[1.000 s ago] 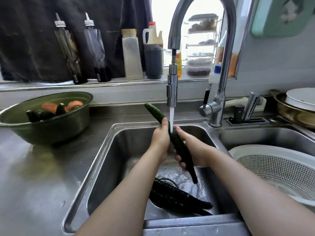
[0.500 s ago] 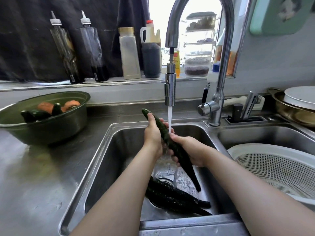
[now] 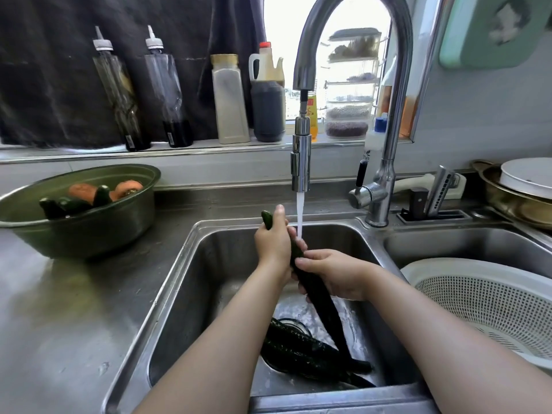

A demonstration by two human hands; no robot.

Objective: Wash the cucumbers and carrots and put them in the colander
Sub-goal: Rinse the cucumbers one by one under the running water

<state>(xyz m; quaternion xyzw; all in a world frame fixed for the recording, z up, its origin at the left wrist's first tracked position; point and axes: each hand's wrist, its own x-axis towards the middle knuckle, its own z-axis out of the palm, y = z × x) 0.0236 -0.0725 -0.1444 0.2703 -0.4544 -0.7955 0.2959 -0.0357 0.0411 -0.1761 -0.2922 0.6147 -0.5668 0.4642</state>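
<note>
Over the last second the left hand (image 3: pixel 273 240) has slid up the cucumber (image 3: pixel 319 297) toward its far tip. Only a short stub now shows above the fist, and the cucumber hangs steeper.

The left hand wraps the upper end. The right hand (image 3: pixel 334 271) curls round the middle just below it, thumb on top. Two grips likely steady the slick skin.

The cucumber slants from 11 o'clock down to 5 o'clock, so the water stream (image 3: pixel 300 216) lands by the hands and runs down it into the sink (image 3: pixel 191 264).

More cucumbers (image 3: pixel 301 345) lie over the drain at 6 o'clock, and I cannot tell if they are rinsed. The colander (image 3: pixel 484 303) sits in the next basin at 3 o'clock, within easy reach, with no vegetables in its visible part.

At 10 o'clock, the green bowl (image 3: pixel 89 234) holds carrots (image 3: pixel 82 191) and dark cucumbers, probably unwashed.
</note>
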